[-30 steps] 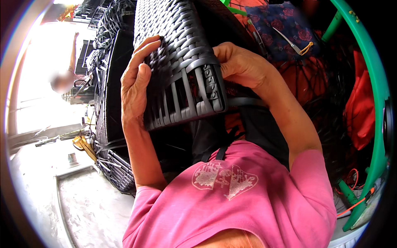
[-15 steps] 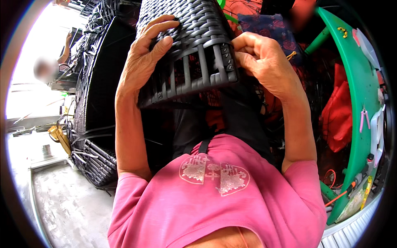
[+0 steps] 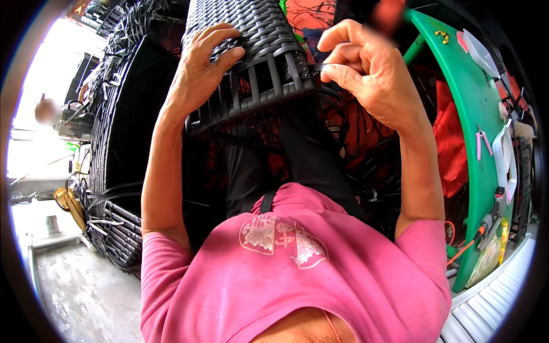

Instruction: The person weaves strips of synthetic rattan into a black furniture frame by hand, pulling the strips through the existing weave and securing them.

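Note:
A black woven rattan piece (image 3: 246, 34), with tight weave on top and open slats at its near end, stands between my knees. My left hand (image 3: 209, 68) grips its left side, thumb and fingers bent over the weave. Off the right corner runs a flat black strip (image 3: 317, 67), pulled out sideways. My right hand (image 3: 369, 77) pinches that strip between thumb and forefinger, apart from the rattan piece. The far end of the piece is cut off by the top of the view.
On my left stands a large black woven piece (image 3: 106, 137) with loose strips. To the right is a green table (image 3: 452, 74) bearing pink-handled pliers (image 3: 484, 144) and a tool with an orange cord (image 3: 483, 231). Red cloth (image 3: 452, 143) hangs beside it. Another person (image 3: 48, 111) is far left.
My right hand has moved right and up, away from the corner, drawing the black strip out into view. My left hand keeps its hold. The whole view has shifted slightly.

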The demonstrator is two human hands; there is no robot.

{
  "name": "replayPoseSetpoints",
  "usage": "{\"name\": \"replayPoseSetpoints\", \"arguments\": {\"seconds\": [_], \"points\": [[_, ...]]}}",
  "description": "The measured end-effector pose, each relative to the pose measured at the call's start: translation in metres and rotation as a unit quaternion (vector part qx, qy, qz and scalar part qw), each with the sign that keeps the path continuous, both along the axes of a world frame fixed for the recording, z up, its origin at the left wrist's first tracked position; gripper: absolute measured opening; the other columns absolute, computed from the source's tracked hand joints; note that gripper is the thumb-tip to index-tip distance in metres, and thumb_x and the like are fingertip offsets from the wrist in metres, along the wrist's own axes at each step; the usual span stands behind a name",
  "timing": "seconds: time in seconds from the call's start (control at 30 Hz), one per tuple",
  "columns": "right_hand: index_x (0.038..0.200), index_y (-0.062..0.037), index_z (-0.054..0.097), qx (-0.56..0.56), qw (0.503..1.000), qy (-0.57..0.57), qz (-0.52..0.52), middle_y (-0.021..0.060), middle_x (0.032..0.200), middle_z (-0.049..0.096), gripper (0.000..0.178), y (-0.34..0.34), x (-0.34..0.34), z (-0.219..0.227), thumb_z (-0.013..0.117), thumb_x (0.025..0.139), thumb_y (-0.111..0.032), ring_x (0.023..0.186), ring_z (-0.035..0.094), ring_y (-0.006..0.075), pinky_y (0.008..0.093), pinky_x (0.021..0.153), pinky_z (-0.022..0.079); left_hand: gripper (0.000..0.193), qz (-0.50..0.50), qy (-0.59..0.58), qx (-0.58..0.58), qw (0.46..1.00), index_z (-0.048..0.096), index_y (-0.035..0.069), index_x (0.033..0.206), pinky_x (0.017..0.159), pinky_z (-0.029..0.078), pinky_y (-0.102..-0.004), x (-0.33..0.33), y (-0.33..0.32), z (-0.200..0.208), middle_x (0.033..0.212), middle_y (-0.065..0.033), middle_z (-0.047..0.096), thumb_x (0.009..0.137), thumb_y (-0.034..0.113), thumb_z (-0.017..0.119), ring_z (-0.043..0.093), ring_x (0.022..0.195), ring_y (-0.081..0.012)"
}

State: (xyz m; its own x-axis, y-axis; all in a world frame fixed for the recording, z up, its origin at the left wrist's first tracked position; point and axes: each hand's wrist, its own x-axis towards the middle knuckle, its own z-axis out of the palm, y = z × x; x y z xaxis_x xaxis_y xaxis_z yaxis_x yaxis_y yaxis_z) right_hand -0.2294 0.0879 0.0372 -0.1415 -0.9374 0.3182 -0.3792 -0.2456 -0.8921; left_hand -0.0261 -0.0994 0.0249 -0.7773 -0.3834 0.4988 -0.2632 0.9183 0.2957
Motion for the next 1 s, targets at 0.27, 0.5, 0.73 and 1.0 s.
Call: {"name": "replayPoseSetpoints", "arguments": {"seconds": [0.27, 0.5, 0.73, 1.0], "points": [[0.105, -0.0020, 0.053, -0.044, 0.999, 0.004, -0.025, 0.0079, 0.090, 0.059, 0.021, 0.003, -0.003, 0.005, 0.056, 0.085, -0.001, 0.085, 0.060, 0.0180, 0.0297, 0.076, 0.048, 0.049, -0.270, 0.081, 0.243, 0.928, 0.045, 0.004, 0.128, 0.089, 0.046, -0.0317, -0.074, 0.075, 0.020, 0.112, -0.0141, 0.059, 0.082, 0.000, 0.061, 0.059, 0.104, -0.0223], [0.095, -0.0043, 0.056, -0.082, 0.881, 0.437, -0.163, 0.0105, 0.088, 0.061, 0.021, 0.035, -0.030, 0.021, 0.056, 0.075, 0.003, 0.085, 0.061, 0.0263, 0.0325, 0.073, 0.049, 0.033, -0.326, 0.092, 0.328, 0.882, 0.058, 0.000, 0.115, 0.073, 0.049, -0.0219, -0.100, 0.062, -0.007, 0.091, -0.0042, 0.063, 0.083, -0.001, 0.063, 0.059, 0.079, -0.0085], [0.099, -0.0137, 0.064, 0.037, 0.701, 0.449, -0.553, 0.0166, 0.086, 0.064, 0.037, 0.133, -0.205, -0.023, 0.045, 0.091, -0.045, 0.083, 0.060, 0.0397, 0.0459, 0.068, 0.046, 0.023, -0.282, 0.052, 0.275, 0.918, 0.064, 0.000, 0.108, 0.066, 0.048, -0.0178, -0.089, 0.061, 0.003, 0.084, -0.0035, 0.064, 0.085, 0.000, 0.061, 0.059, 0.069, -0.0068], [0.118, -0.0114, 0.059, 0.061, 0.848, -0.183, -0.493, 0.0146, 0.098, 0.065, 0.033, 0.205, -0.274, -0.018, 0.056, 0.087, -0.023, 0.080, 0.066, 0.0180, 0.0192, 0.061, 0.048, 0.023, -0.279, 0.047, 0.232, 0.931, 0.065, -0.001, 0.105, 0.067, 0.048, -0.0183, -0.058, 0.054, 0.006, 0.086, -0.0040, 0.062, 0.083, -0.005, 0.062, 0.060, 0.072, -0.0080]]}}
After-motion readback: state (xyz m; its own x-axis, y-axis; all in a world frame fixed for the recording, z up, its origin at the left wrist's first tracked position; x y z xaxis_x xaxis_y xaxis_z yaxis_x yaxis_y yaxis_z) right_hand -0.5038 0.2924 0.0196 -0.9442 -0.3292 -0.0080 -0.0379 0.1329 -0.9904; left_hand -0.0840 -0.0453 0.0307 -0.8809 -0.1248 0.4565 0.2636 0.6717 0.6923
